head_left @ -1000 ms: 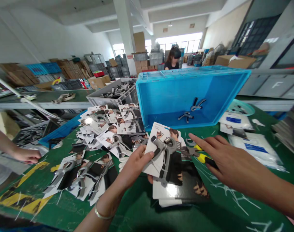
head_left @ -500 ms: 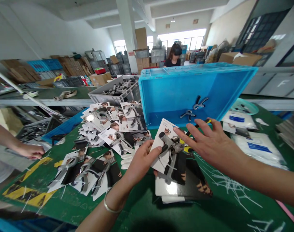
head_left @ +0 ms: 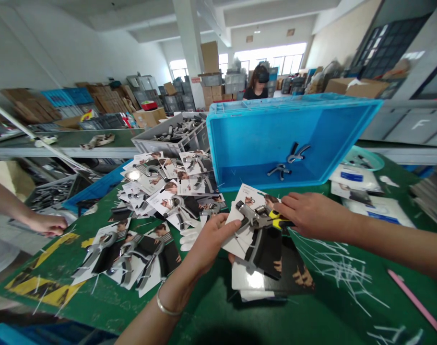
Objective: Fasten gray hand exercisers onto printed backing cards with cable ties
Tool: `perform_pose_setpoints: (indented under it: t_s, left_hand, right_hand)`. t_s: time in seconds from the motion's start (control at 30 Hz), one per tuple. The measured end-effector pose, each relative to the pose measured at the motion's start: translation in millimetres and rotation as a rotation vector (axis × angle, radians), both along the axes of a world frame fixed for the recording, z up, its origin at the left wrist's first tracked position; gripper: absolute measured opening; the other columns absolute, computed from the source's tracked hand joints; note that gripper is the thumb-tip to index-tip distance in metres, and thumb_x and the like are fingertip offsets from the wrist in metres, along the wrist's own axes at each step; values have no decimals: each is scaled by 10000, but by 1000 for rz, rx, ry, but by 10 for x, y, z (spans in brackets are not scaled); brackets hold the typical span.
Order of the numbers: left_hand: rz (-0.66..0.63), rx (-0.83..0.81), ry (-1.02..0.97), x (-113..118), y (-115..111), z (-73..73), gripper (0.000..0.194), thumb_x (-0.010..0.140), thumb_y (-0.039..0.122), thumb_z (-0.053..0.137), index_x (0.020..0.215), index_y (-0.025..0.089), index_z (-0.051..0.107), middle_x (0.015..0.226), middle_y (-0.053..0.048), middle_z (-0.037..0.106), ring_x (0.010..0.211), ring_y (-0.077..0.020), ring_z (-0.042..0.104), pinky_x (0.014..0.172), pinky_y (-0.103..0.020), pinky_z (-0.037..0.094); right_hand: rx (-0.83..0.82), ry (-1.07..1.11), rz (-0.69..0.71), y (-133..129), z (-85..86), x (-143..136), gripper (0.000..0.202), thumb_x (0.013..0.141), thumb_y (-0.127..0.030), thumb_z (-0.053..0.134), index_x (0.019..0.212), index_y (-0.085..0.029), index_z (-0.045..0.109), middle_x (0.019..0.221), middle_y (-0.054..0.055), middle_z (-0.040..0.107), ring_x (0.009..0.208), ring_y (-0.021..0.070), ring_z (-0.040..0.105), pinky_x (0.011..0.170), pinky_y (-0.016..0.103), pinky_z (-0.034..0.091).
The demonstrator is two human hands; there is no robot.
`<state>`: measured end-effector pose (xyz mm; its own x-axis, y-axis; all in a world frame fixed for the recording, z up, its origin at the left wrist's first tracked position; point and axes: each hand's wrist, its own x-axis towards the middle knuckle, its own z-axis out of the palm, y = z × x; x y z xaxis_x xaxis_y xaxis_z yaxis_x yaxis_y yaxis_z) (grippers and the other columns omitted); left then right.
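My left hand grips a printed card with a grey and black hand grip strengthener lying on it, thumb on top. In my right hand, closed fingers hold pliers with yellow and black handles. Their jaws reach the strengthener near its spring; whether they bite on anything is too small to tell. Beneath the held card lies a stack of cards. To the left, carded hand grips lie in a row, with a larger pile of carded hand grips behind them.
A blue crate tipped on its side holds two hand grips. Cut white tie strips and a pink stick lie at right, below plastic-wrapped packs. A grey crate holds more grips. Another person's hand rests at left.
My right hand has moved down and its spread fingers have closed around the pliers' handles. The pliers now lie lower against the hand grip strengthener. The held card has shifted slightly downward.
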<state>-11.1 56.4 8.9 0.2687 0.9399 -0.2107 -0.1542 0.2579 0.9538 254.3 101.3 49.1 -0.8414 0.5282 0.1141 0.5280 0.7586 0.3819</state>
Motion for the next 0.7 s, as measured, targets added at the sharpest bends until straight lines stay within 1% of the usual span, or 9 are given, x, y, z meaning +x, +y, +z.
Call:
perform_pose_setpoints:
  t_s: [0.07,0.13,0.23,0.3,0.37,0.43,0.5,0.6,0.7]
  left_hand:
    - [-17,-32,-37,-22,19,-43,354,857,437,665,971,104,634,685,-32,663,449,-100,568,351,-176,436]
    - [12,-26,-56,-39,36,-75,338,873,440,643,938,108,638,631,-4,618,425,-85,524,331,-166,403]
    - [59,24,-41,-26,41,-72,310,881,437,634,947,134,619,620,17,591,424,-84,509,311,-158,365]
    - [39,39,-10,10,33,-48,297,882,432,632,954,144,613,638,15,601,432,-88,522,309,-156,364]
    - [17,36,10,51,23,-32,288,882,424,632,967,149,614,651,14,607,436,-87,525,309,-153,366]
    - [5,31,9,82,18,-36,289,878,422,636,977,151,616,661,14,610,438,-86,523,307,-151,361]
    - [4,34,4,97,22,-56,300,877,432,636,987,153,619,671,12,617,433,-85,519,306,-153,349]
    - [12,47,14,102,39,-88,309,878,439,639,992,152,633,683,8,633,440,-79,537,340,-151,355]
    - [12,55,18,106,51,-106,315,877,436,648,1009,149,647,709,7,652,438,-61,538,384,-148,376]
  right_hand:
    - [-62,48,25,-59,-68,29,454,774,-188,687,1219,-131,615,1036,134,700,850,235,617,699,327,443]
    - [-69,81,59,-120,-101,28,459,796,-188,658,1249,-136,598,1043,129,692,870,238,612,748,347,459]
    - [54,83,18,-143,-74,-16,543,867,-106,544,1406,-115,485,1110,155,672,936,274,586,799,406,451]
    - [145,68,-20,-119,-37,-56,594,909,-88,496,1491,-143,391,1211,160,645,1013,307,557,877,476,426]
    - [198,52,-22,-97,-20,-94,605,936,-104,489,1521,-181,354,1289,150,616,1077,329,528,976,549,369]
    - [221,43,-26,-96,-32,-128,607,940,-104,496,1524,-196,358,1314,146,606,1105,335,515,1034,585,322]
    - [225,56,-28,-113,-64,-156,616,931,-98,512,1521,-201,369,1308,144,613,1116,336,513,1051,593,315]
    - [228,113,15,-141,-100,-196,618,912,-116,547,1505,-206,399,1291,136,630,1121,346,515,1051,608,315]
    - [237,127,51,-136,-110,-233,589,903,-125,558,1474,-213,445,1275,131,644,1070,346,543,987,591,374]
